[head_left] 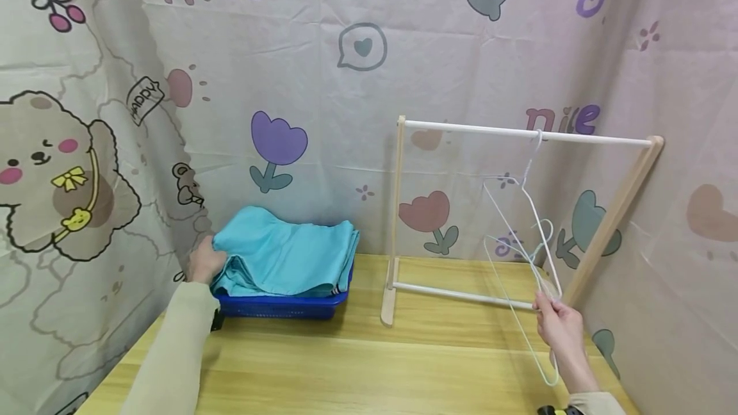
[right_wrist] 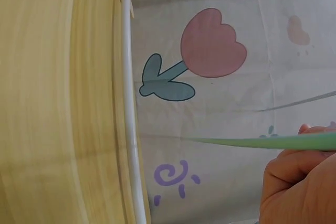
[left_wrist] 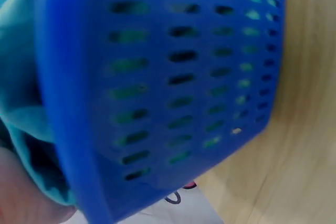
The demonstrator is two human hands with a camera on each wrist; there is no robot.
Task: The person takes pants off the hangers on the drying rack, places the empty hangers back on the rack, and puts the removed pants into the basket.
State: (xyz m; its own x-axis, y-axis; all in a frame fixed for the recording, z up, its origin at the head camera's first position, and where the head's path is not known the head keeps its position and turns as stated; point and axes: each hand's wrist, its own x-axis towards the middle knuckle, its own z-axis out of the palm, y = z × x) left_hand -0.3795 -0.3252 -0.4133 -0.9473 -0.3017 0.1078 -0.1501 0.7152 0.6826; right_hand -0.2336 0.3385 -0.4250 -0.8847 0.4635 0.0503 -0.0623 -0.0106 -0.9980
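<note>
At the left, a folded turquoise garment lies in a blue perforated plastic basket, rising above its rim. My left hand is at the basket's left end, gripping the garment's edge; most of its fingers are hidden. The left wrist view shows the basket's slotted side close up and part of that hand against the cloth. On the right, my right hand grips a pale green hanger near its hook. A white hanger hangs from the rack's top bar, its lower corner close to that hand.
A small rack with wooden side posts and white bars stands on the right of the wooden table. Patterned cloth hangs behind and at both sides.
</note>
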